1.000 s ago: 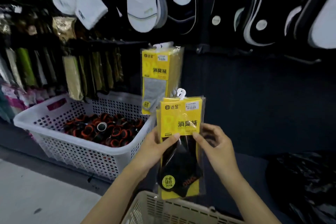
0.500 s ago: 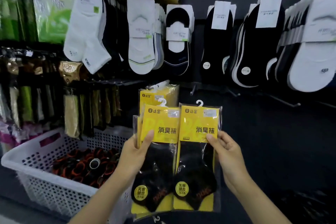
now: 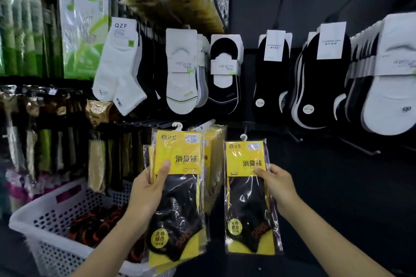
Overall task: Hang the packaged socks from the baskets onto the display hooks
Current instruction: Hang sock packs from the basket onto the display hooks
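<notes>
Hands grip packets: the left hand clasps a stack of yellow-carded black sock packs, just right of the white perforated plastic basket. Further right of the basket, the right hand pinches a single yellow-carded black sock pack.

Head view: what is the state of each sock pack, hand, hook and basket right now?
Left hand: gripping a stack of yellow packs, upright.
Right hand: holding a single yellow pack by its edge, upright, not hung.
Hung yellow packs: on a hook behind the stack.
Empty display hook: bare.
White basket: holds black-and-orange items.
</notes>
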### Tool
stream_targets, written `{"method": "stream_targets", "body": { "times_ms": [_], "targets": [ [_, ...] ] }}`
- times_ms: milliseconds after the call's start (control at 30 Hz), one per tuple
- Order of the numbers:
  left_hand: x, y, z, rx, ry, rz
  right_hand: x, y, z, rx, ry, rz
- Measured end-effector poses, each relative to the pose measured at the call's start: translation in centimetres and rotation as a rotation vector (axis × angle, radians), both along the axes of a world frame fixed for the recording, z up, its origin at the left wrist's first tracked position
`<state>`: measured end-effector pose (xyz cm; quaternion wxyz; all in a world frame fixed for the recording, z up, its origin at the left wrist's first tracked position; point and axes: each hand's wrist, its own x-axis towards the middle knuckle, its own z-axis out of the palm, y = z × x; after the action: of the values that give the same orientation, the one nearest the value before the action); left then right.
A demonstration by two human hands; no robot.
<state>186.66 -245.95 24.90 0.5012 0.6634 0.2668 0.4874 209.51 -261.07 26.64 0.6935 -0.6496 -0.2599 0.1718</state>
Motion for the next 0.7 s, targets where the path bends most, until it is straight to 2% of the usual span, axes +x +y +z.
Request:
{"method": "stream_targets", "body": {
  "times_ms": [167, 300, 400, 567, 700],
  "targets": [
    [0.3, -1.0, 0.4, -0.019, 0.006, 0.002, 1.0, 2.0, -1.0, -0.016, 0.174, -0.149],
    [0.6, -2.1, -0.1, -0.045, 0.035, -0.044, 1.5, 2.0, -2.3, 0.010, 0.338, -0.129],
    [1.0, -2.9, -0.7, -0.075, 0.034, -0.079, -0.2, 1.0, -2.8, 0.016, 0.236, -0.089],
    [2.7, -4.9, -1.2, -0.133, -0.004, -0.165, -5.4, -0.8, -2.6, 0.090, -0.016, 0.197],
    [4.1, -6.1, -1.4, -0.201, -0.059, -0.161, -7.1, -1.8, -2.2, 0.120, -0.140, 0.167]
  ]
}}
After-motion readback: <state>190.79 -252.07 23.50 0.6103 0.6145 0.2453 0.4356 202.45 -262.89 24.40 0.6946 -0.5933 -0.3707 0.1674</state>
